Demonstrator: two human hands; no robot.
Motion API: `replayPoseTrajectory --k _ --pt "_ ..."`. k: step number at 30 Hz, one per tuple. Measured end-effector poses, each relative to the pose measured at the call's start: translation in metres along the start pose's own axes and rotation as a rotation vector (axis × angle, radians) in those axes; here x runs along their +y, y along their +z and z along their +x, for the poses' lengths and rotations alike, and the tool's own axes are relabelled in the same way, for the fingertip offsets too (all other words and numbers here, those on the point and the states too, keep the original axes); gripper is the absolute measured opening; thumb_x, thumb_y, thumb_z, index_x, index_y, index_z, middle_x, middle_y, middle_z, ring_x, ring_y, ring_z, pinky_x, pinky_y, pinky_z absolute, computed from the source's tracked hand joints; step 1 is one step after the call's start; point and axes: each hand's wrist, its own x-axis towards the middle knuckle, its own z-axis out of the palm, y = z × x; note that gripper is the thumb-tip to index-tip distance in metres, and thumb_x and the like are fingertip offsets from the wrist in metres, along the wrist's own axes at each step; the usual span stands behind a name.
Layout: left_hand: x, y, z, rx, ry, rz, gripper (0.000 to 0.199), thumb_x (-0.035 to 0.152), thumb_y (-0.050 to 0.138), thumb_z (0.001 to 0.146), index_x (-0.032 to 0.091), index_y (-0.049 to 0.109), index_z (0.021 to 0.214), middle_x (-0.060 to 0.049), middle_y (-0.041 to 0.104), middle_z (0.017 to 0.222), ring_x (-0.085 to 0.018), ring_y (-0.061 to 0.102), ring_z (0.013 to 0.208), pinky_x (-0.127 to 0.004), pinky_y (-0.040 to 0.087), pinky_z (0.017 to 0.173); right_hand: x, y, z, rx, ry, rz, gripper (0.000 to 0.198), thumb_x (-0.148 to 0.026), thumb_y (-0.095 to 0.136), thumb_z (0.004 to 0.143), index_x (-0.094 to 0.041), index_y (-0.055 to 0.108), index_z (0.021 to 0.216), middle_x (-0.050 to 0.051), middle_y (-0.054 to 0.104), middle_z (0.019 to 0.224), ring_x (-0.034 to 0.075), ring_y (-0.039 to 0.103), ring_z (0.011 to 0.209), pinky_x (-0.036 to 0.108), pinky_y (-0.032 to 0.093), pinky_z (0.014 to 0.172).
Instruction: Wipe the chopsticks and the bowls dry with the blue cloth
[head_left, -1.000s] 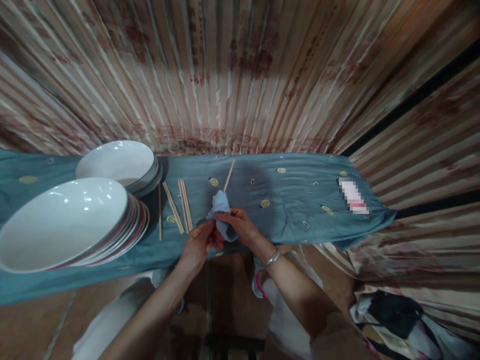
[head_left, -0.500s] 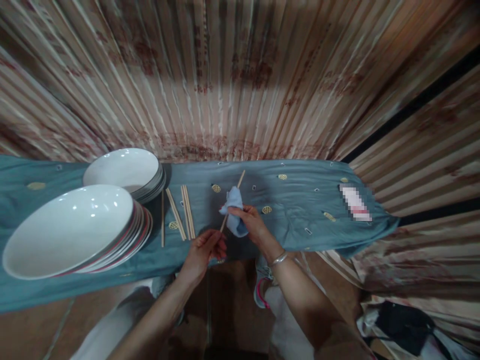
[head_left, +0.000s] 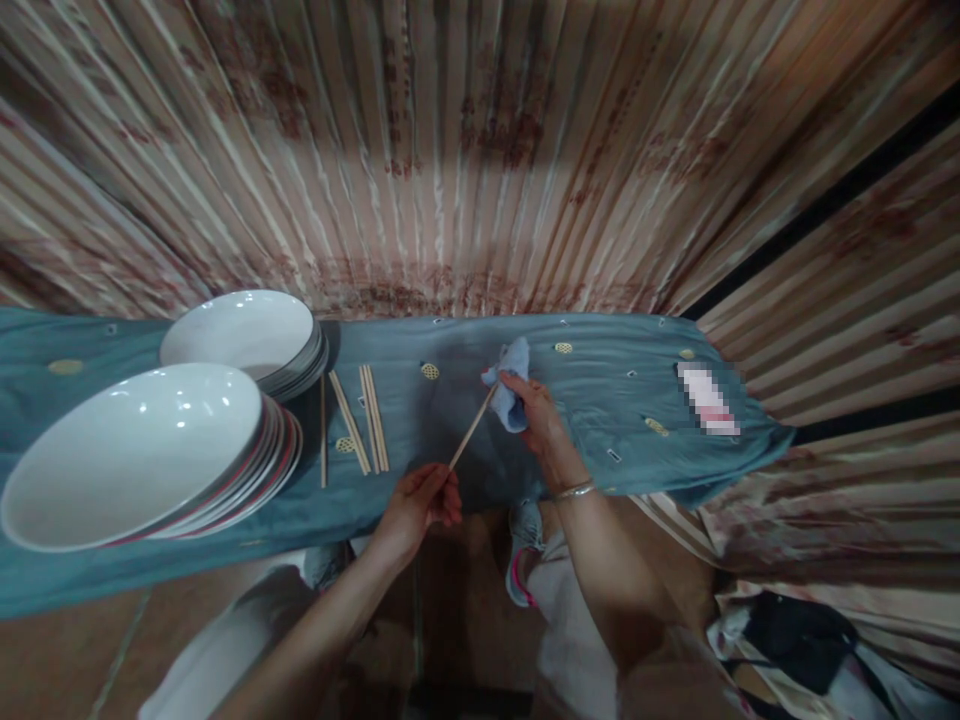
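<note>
Between the fingers of my left hand (head_left: pixel 426 500) is the near end of a wooden chopstick (head_left: pixel 472 430), slanting up to the right. My right hand (head_left: pixel 534 405) is closed on a light blue cloth (head_left: pixel 514 350), which is wrapped around the chopstick's far end and hides its tip. Left of my hands, several more chopsticks (head_left: pixel 375 420) lie on the teal tablecloth (head_left: pixel 600 400): a group side by side, a pair (head_left: pixel 349 422) leaning slightly, and a single one (head_left: pixel 323 430) near the bowls.
A stack of large white bowls (head_left: pixel 142 450) with red-edged rims stands at the left front. Behind it is a stack of smaller white bowls (head_left: pixel 240 335). A blurred-out flat item (head_left: pixel 706 398) lies at the right end. Pleated curtains (head_left: pixel 450 150) hang behind the table.
My right hand and the cloth have slid up and right along the chopstick to its far end, baring the middle. My left hand still grips the near end.
</note>
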Motion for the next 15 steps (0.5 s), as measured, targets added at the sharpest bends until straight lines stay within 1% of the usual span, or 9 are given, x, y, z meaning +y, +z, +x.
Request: replayPoseTrajectory --k 2,5,8,12,13,15 --pt "0.002 0.000 0.001 0.016 0.013 -0.015 0.044 0.053 0.079 0.060 0.014 0.060 0.070 0.002 0.059 0.049 -0.009 0.054 0.040 -0.018 0.037 0.040 0.007 0.008 -0.008 -0.056 0.050 -0.037 0.027 -0.040 0.078 0.058 -0.017 0.076 0.073 0.001 0.068 0.062 0.011 0.050 0.052 0.026 0.038 0.051" --pt "0.007 0.000 0.004 0.040 0.049 -0.043 0.046 0.053 0.081 0.057 0.014 0.060 0.070 0.002 0.060 0.048 -0.008 0.054 0.040 -0.017 0.037 0.039 0.020 0.021 -0.022 -0.153 0.095 -0.079 0.030 -0.041 0.079 0.059 -0.016 0.076 0.075 0.000 0.066 0.059 0.010 0.049 0.050 0.025 0.037 0.050" --pt "0.011 -0.002 0.007 0.056 0.083 -0.073 0.044 0.050 0.082 0.057 0.014 0.060 0.068 0.002 0.060 0.048 -0.008 0.054 0.040 -0.017 0.039 0.040 0.033 0.030 -0.035 -0.238 0.139 -0.100 0.031 -0.043 0.080 0.056 -0.015 0.072 0.067 0.000 0.065 0.055 0.011 0.051 0.048 0.024 0.038 0.048" --pt "0.013 -0.006 0.010 0.082 0.105 -0.088 0.038 0.044 0.081 0.061 0.015 0.056 0.064 0.001 0.062 0.050 -0.009 0.055 0.039 -0.019 0.041 0.040 0.044 0.038 -0.048 -0.462 0.201 -0.085 0.038 -0.053 0.075 0.062 -0.017 0.062 0.058 -0.001 0.061 0.046 0.011 0.051 0.039 0.024 0.038 0.043" --pt "0.013 -0.007 0.010 0.085 0.106 -0.088 0.037 0.043 0.080 0.063 0.015 0.056 0.063 0.001 0.063 0.051 -0.009 0.055 0.039 -0.019 0.041 0.040 0.045 0.038 -0.050 -0.489 0.205 -0.081 0.039 -0.054 0.074 0.064 -0.017 0.061 0.057 -0.001 0.060 0.045 0.011 0.051 0.039 0.024 0.039 0.043" --pt "0.013 -0.008 0.009 0.084 0.104 -0.090 0.036 0.042 0.080 0.064 0.015 0.056 0.063 0.000 0.063 0.051 -0.009 0.055 0.040 -0.019 0.041 0.040 0.046 0.039 -0.053 -0.467 0.195 -0.088 0.039 -0.053 0.075 0.063 -0.017 0.060 0.057 -0.001 0.060 0.044 0.012 0.052 0.039 0.025 0.040 0.044"
